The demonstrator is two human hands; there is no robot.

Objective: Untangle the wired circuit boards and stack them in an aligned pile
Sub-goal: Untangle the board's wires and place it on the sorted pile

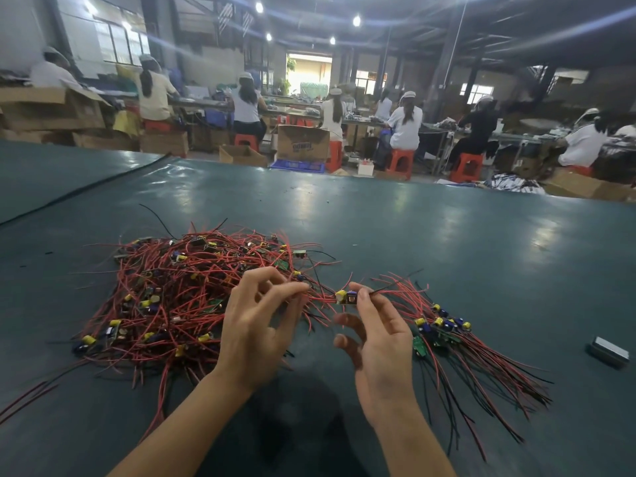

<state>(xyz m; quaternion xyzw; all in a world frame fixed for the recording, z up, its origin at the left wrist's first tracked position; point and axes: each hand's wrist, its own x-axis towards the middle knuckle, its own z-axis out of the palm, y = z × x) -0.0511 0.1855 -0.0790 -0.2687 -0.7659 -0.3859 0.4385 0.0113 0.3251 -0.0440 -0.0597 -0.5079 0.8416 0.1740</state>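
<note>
Right now we hold one small circuit board (347, 297) between our two hands, over the dark green bench (430, 235). Our right hand (375, 342) has its grip closed on the board, thumb and forefinger pinching its right end, while the other fingers curl loosely below. The board carries a yellow-topped capacitor and a blue part. Our left hand (254, 325) closes its grip on the red wires (321, 298) that run out of the board's left end, pinching them at the fingertips; its remaining fingers are bent and hold nothing.

To our left lies the tangled heap (172, 290), a wide knot of red and black leads with many boards caught in it, their yellow and blue parts showing here and there. The wires we pinch run back toward this heap. To our right lies the smaller pile (444, 330), where several boards sit close together and their leads fan out toward the near right. Farther right, well apart from it, a small metal block (608, 352) rests on the bench.

Beyond the bench's far edge, workers (406, 123) sit on red stools (401, 160) among cardboard boxes (303, 142).
</note>
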